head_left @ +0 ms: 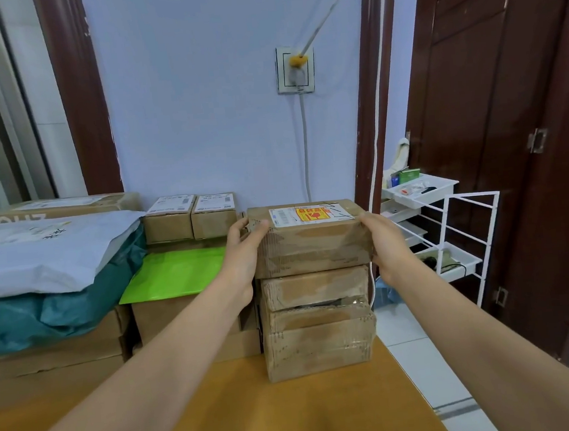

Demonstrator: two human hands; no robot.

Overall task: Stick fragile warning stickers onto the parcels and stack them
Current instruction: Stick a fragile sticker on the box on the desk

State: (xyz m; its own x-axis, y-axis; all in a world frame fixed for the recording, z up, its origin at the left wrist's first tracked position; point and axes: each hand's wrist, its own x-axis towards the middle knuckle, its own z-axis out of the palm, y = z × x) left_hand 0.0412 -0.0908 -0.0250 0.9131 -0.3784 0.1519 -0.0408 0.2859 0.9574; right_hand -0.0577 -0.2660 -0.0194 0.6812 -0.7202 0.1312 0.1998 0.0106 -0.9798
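Both hands' grip, left hand [245, 253] and right hand [387, 244], clasped the stickered top parcel [311, 244] by its ends atop the parcel stack [317, 326].

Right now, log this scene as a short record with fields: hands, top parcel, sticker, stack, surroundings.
left hand: left hand grips the left end of the top brown cardboard parcel
right hand: right hand grips its right end
sticker: red and yellow warning sticker on the parcel's top, over the white shipping label
stack: parcel sits on a stack of taped cardboard boxes on the orange-brown wooden table
surroundings: bright green flat mailer on boxes to the left; white wire rack to the right
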